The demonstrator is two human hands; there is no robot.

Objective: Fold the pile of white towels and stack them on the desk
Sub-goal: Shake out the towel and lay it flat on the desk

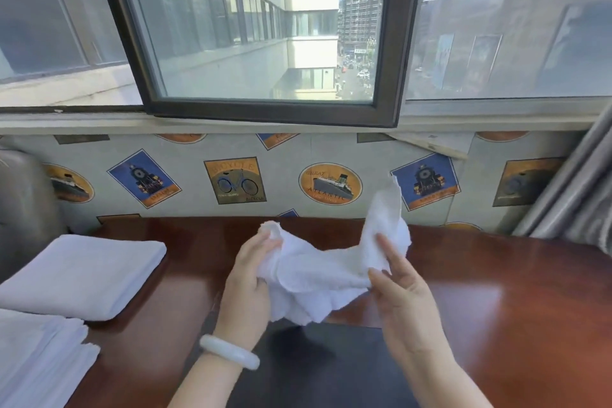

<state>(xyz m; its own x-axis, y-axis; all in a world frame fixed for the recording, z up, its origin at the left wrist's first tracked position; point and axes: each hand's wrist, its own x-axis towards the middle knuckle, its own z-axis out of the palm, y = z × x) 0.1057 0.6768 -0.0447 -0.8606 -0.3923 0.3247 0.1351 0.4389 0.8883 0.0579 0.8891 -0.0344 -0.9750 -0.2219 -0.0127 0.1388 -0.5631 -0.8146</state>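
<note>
Indoors, both hands (246, 270) (402, 291) pinch a crumpled towel (318, 272) over the reddish desk (496, 291) below a window (248, 43).

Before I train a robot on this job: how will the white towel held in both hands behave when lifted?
Probably floppy: the towel sags between the left hand and right hand. Likely light, since loose finger grips hold it. Its fluffy surface should resist slipping.

Towel pile (36, 358) cut off btm-left; left hand (246, 275) fingertips prob. behind towel (318, 272).
</note>
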